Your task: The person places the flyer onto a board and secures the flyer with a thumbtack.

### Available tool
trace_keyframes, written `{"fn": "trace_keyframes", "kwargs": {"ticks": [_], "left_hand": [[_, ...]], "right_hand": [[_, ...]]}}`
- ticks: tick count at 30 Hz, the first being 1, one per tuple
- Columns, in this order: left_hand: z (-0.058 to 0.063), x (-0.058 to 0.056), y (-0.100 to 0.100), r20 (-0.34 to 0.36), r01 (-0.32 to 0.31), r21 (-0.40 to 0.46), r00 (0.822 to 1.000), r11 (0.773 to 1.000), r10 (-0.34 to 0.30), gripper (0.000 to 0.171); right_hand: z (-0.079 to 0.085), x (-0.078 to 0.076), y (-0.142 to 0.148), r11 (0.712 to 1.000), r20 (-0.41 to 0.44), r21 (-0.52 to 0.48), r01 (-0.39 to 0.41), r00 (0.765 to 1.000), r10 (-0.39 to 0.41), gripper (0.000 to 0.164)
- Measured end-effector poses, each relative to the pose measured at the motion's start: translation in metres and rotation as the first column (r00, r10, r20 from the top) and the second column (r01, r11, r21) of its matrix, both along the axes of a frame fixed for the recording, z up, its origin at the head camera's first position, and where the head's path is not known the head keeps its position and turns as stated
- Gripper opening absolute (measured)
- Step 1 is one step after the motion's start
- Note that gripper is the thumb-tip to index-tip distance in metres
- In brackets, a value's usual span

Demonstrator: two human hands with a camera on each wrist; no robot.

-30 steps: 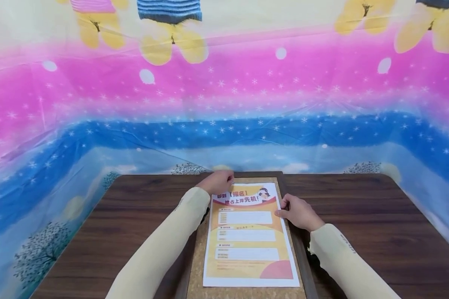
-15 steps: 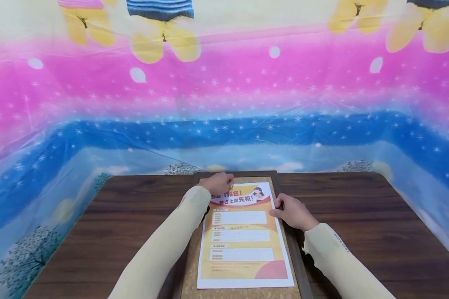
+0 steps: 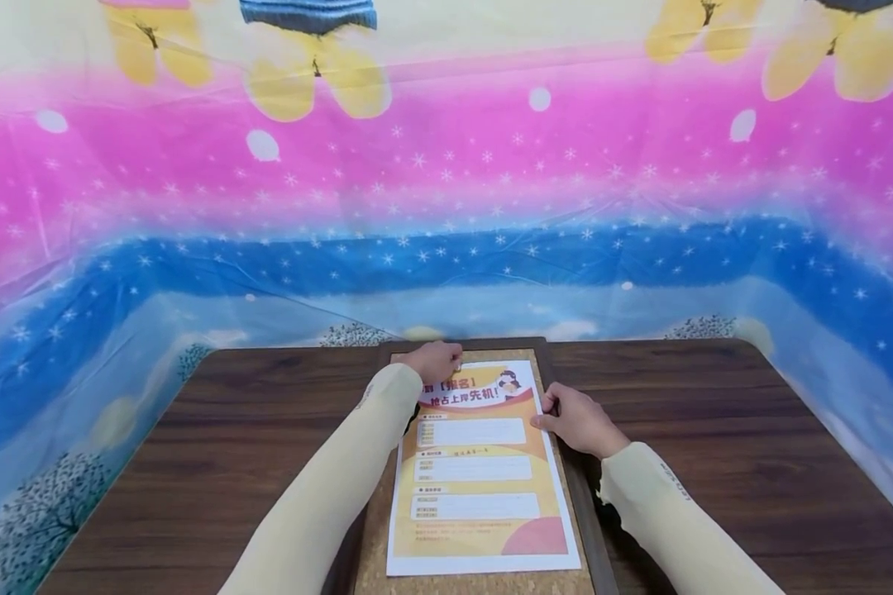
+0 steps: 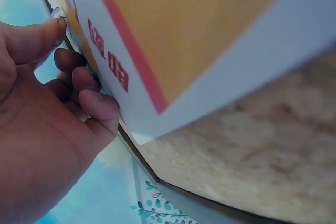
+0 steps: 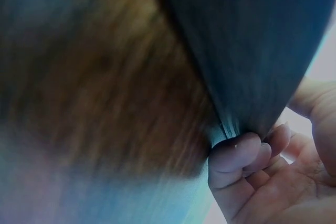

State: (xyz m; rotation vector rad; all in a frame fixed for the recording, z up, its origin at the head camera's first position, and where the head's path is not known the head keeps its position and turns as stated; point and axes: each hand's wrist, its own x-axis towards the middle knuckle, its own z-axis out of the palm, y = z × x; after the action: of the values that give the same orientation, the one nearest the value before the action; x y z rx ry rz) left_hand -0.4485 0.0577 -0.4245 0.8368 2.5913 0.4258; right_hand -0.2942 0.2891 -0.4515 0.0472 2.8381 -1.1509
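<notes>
A yellow and white printed poster [image 3: 476, 533] with red lettering lies on a cork board [image 3: 484, 585] in a dark wooden frame [image 3: 594, 529]. At the poster's top edge, my left hand [image 3: 433, 361] pinches a small clear push pin [image 4: 58, 13] between thumb and forefinger. The other left fingers curl against the paper in the left wrist view. On the right side, my right hand [image 3: 579, 420] grips the frame's edge, the thumb reaching over to the poster's margin. The fingers [image 5: 236, 153] wrap under the frame in the right wrist view.
The board rests on a dark wood-grain table [image 3: 216, 438], its top end near the far edge. Behind stands a pink and blue printed cloth [image 3: 446, 264] that also runs along both sides.
The whole scene has shifted slightly left in the head view. Both hands keep their places on the board and poster.
</notes>
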Motion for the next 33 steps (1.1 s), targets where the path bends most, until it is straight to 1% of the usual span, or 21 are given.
{"fn": "trace_keyframes", "kwargs": {"ticks": [6, 9, 13, 16, 19, 24, 27, 33], "left_hand": [[0.004, -0.002, 0.002, 0.041, 0.001, -0.027, 0.999, 1.000, 0.000, 0.023], [0.005, -0.002, 0.004, 0.058, -0.018, -0.050, 0.998, 0.999, 0.021, 0.023], [0.005, -0.001, 0.007, 0.056, -0.048, -0.085, 0.997, 0.995, 0.053, 0.024], [0.006, -0.001, 0.010, 0.039, -0.053, -0.112, 0.998, 0.992, 0.058, 0.025], [0.007, -0.004, 0.011, 0.046, -0.063, -0.136, 0.997, 0.989, 0.070, 0.026], [0.007, -0.008, 0.012, 0.079, -0.081, -0.126, 0.993, 0.989, 0.091, 0.023], [0.007, -0.008, 0.012, 0.073, -0.083, -0.121, 0.993, 0.989, 0.093, 0.022], [0.006, -0.008, 0.015, 0.071, -0.108, -0.117, 0.991, 0.987, 0.116, 0.023]], "right_hand": [[-0.001, -0.001, 0.000, 1.000, -0.001, 0.005, -0.002, 1.000, 0.002, 0.025], [-0.001, -0.001, 0.000, 1.000, 0.002, 0.008, -0.005, 1.000, 0.005, 0.025], [0.000, -0.001, 0.001, 1.000, 0.006, -0.004, -0.009, 1.000, 0.009, 0.025], [0.001, 0.000, 0.001, 1.000, 0.001, -0.007, -0.012, 1.000, 0.012, 0.025], [0.001, -0.001, 0.001, 1.000, -0.006, -0.004, -0.018, 1.000, 0.018, 0.025], [0.002, -0.001, 0.000, 1.000, -0.017, -0.005, -0.025, 1.000, 0.025, 0.025], [0.003, -0.001, 0.001, 1.000, -0.019, -0.004, -0.026, 0.999, 0.026, 0.025], [0.001, -0.002, 0.002, 1.000, -0.012, 0.002, -0.025, 1.000, 0.025, 0.025]]}}
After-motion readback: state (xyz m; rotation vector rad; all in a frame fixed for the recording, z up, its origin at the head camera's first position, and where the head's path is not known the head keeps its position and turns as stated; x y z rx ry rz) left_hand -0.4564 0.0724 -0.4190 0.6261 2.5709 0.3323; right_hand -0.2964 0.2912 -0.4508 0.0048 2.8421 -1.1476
